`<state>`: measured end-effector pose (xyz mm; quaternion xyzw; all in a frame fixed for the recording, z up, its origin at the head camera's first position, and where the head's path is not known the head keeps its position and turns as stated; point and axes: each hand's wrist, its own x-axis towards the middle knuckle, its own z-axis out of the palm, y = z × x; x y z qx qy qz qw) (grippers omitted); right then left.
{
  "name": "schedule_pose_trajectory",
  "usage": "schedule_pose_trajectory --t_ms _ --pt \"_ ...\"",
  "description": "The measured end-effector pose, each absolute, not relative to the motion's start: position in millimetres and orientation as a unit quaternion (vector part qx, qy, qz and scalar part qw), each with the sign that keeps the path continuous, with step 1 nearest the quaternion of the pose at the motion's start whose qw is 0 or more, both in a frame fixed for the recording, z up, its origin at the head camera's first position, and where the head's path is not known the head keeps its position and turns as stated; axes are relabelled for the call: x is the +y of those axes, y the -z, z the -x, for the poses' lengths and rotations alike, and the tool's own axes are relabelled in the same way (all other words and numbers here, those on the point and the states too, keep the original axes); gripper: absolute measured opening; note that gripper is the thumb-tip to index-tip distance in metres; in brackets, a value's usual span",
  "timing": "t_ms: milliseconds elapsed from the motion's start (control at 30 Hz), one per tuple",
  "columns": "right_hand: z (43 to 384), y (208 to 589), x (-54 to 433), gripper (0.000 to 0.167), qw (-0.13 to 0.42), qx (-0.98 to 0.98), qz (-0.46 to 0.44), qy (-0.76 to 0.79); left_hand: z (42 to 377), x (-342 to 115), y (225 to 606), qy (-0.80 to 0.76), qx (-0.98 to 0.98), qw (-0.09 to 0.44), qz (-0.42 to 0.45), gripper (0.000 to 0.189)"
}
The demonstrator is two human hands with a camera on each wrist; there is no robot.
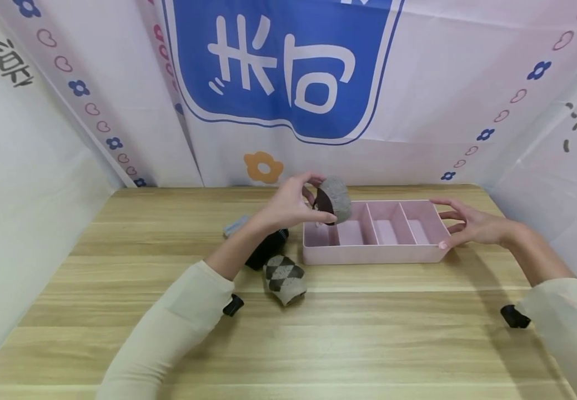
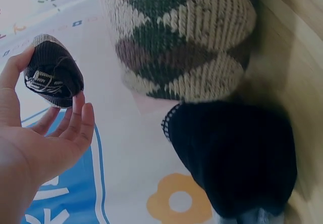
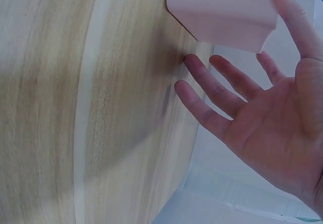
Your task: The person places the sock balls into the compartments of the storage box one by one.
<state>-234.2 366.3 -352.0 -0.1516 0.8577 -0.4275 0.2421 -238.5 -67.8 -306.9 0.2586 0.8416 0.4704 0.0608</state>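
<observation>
My left hand (image 1: 295, 201) pinches a rolled sock (image 1: 337, 200), grey with a dark brown opening, between thumb and fingertips. It hangs over the left end of a pink divided box (image 1: 375, 254); in the left wrist view, the sock's dark folded opening (image 2: 53, 77) shows pale lettering. At the box's right end, my right hand (image 1: 483, 225) spreads its fingers, with thumb at the front corner and index finger at the back one. The right wrist view shows the remaining fingers (image 3: 214, 90) extended below the box's end wall (image 3: 222, 17), apart from it.
Left of the box lie a rolled argyle sock (image 1: 285, 278), a black sock (image 1: 268, 249) and a light blue-grey item (image 1: 235, 225), partly hidden by my left forearm. Thin dividers split the box into several compartments. A printed cloth (image 1: 418, 111) hangs behind the wooden table (image 1: 368, 333).
</observation>
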Motion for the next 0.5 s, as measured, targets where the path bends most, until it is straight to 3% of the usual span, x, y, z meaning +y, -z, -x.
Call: schedule_pose_trajectory --t_ms 500 --pt "235 357 368 0.099 0.237 0.846 0.163 0.449 245 -40 316 -0.469 0.836 0.092 -0.268 0.083"
